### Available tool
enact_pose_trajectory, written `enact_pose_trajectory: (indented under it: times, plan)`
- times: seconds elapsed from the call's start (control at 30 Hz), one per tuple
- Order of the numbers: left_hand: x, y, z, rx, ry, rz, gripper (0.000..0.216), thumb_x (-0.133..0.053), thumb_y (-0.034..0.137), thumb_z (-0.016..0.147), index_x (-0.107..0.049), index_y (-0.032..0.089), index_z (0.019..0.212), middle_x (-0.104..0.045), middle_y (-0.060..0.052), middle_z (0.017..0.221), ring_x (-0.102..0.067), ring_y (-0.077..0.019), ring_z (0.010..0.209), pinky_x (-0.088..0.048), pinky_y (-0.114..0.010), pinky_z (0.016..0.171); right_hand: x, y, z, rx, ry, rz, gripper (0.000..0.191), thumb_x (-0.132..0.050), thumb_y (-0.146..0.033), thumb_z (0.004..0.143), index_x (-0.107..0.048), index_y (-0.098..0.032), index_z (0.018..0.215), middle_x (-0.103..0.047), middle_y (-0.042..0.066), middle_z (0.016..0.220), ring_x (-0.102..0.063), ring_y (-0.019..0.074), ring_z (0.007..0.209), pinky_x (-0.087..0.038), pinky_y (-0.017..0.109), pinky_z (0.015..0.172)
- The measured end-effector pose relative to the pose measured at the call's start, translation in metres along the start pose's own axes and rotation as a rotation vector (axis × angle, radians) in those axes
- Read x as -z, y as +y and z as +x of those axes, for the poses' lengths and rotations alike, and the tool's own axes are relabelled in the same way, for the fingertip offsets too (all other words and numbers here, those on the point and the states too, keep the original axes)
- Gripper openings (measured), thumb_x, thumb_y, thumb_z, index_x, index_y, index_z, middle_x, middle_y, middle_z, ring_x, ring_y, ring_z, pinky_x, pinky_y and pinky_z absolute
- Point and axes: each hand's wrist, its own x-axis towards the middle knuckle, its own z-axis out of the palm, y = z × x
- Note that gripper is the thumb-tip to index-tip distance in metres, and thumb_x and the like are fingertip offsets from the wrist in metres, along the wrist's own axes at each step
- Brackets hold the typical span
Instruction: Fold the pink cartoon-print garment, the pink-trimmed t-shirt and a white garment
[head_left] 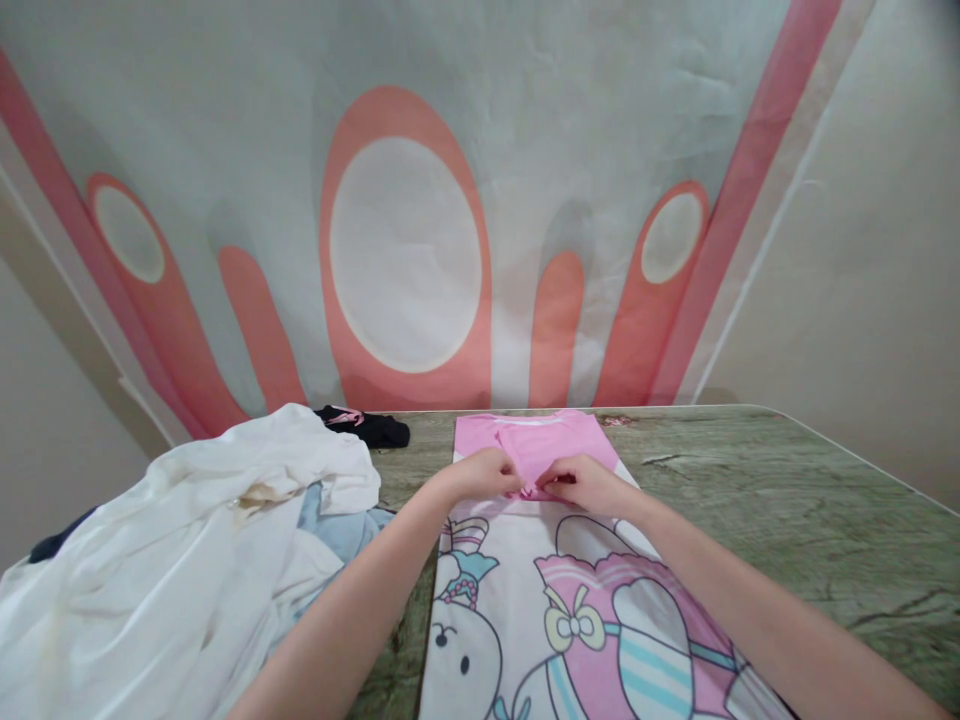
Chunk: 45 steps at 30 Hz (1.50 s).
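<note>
White clothing [187,560] lies heaped left of the fingers. The left hand [487,474], fingertips closed together, pinches the printed garment [592,665], which lies beneath the fingers, long axis running away from the person, pink end pointing beyond them; the right hand [585,482] pinches it likewise.

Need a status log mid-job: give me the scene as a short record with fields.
worked item: pink-and-white cartoon-print fabric garment, laid out
surface: grey-green wood-grain table
left hand: grip on garment's pink section
right hand: grip on same section, just apart from left
left of garment: crumpled white cloth heap; pale blue cloth partly beneath
table's far edge: black cloth bundle
</note>
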Motion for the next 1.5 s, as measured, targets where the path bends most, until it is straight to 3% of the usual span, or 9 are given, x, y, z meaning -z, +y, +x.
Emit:
enact_pose_trajectory:
  times: [0.07,0.17,0.27,0.4,0.53,0.8,1.03,1.27,1.5]
  plan:
    - [0.0,-0.009,0.013,0.062,0.12,-0.007,0.018,-0.056,0.025,0.072,-0.065,0.011,0.078,-0.063,-0.001,0.07,-0.056,-0.0126,0.063,-0.039,-0.019,0.055,0.001,-0.003,0.0,0.013,0.007,-0.032,0.019,-0.054,-0.02,0.074,-0.071,-0.017,0.082,-0.07,0.004,0.08,-0.061,0.0166,0.072,-0.047,0.027,0.068]
    - [-0.002,-0.022,0.042,0.163,0.282,-0.002,0.03,-0.055,0.018,0.071,-0.06,0.01,0.1,-0.064,-0.007,0.093,-0.058,-0.0149,0.079,-0.043,-0.02,0.065,-0.001,-0.004,0.0,0.021,0.005,-0.057,0.018,-0.058,-0.029,0.075,-0.071,-0.017,0.08,-0.068,0.003,0.075,-0.059,0.0155,0.067,-0.044,0.025,0.061]
    - [-0.002,-0.032,0.072,0.259,0.394,0.007,0.038,-0.058,0.016,0.069,-0.057,0.009,0.107,-0.062,-0.011,0.101,-0.058,-0.0172,0.089,-0.043,-0.021,0.074,-0.006,-0.001,-0.001,0.031,0.019,-0.073,0.019,-0.061,-0.032,0.074,-0.071,-0.016,0.08,-0.066,0.004,0.074,-0.058,0.0149,0.066,-0.043,0.024,0.059]
    - [-0.001,-0.039,0.098,0.336,0.38,0.003,0.021,-0.063,0.02,0.066,-0.065,0.01,0.084,-0.066,-0.008,0.078,-0.061,-0.0184,0.073,-0.044,-0.024,0.065,-0.01,0.004,-0.002,0.075,0.019,-0.094,0.017,-0.062,-0.029,0.074,-0.07,-0.016,0.081,-0.064,0.003,0.072,-0.056,0.0141,0.065,-0.042,0.024,0.059]
    - [0.002,-0.035,0.109,0.363,0.342,0.009,0.01,-0.068,0.014,0.055,-0.064,0.012,0.064,-0.062,-0.004,0.06,-0.059,-0.0173,0.063,-0.043,-0.024,0.059,-0.008,0.007,-0.002,0.101,0.032,-0.106,0.015,-0.061,-0.026,0.075,-0.07,-0.016,0.082,-0.063,0.003,0.071,-0.056,0.0139,0.064,-0.043,0.024,0.059]
    - [0.016,-0.024,0.12,0.301,0.472,-0.015,0.019,-0.062,0.018,0.063,-0.065,0.013,0.081,-0.065,-0.004,0.075,-0.059,-0.0148,0.069,-0.042,-0.021,0.061,-0.008,0.001,0.0,0.185,0.129,-0.091,0.012,-0.06,-0.025,0.078,-0.069,-0.018,0.08,-0.064,0.004,0.076,-0.058,0.0143,0.071,-0.044,0.026,0.067]
    - [0.004,-0.048,0.118,0.274,0.51,-0.04,0.014,-0.064,0.013,0.063,-0.065,0.012,0.076,-0.065,-0.005,0.072,-0.059,-0.0148,0.065,-0.044,-0.022,0.06,-0.016,0.003,0.0,0.208,0.066,-0.129,0.018,-0.052,-0.024,0.084,-0.068,-0.019,0.09,-0.067,0.005,0.083,-0.06,0.0152,0.078,-0.046,0.027,0.073]
    - [-0.005,-0.057,0.114,0.184,0.552,0.007,0.013,-0.06,0.013,0.07,-0.063,0.013,0.083,-0.065,-0.006,0.084,-0.06,-0.0161,0.078,-0.045,-0.025,0.071,-0.014,0.004,-0.002,0.254,0.014,-0.07,0.025,-0.046,-0.014,0.084,-0.068,-0.019,0.094,-0.067,0.004,0.086,-0.06,0.0143,0.082,-0.047,0.027,0.076]
    - [-0.014,-0.031,0.091,0.039,0.502,0.198,0.028,-0.049,0.015,0.08,-0.053,0.013,0.108,-0.056,-0.013,0.111,-0.051,-0.0217,0.106,-0.036,-0.034,0.093,-0.013,0.002,-0.002,0.275,-0.046,-0.105,0.036,-0.043,-0.004,0.078,-0.069,-0.021,0.096,-0.065,0.005,0.09,-0.06,0.0138,0.084,-0.047,0.026,0.077]
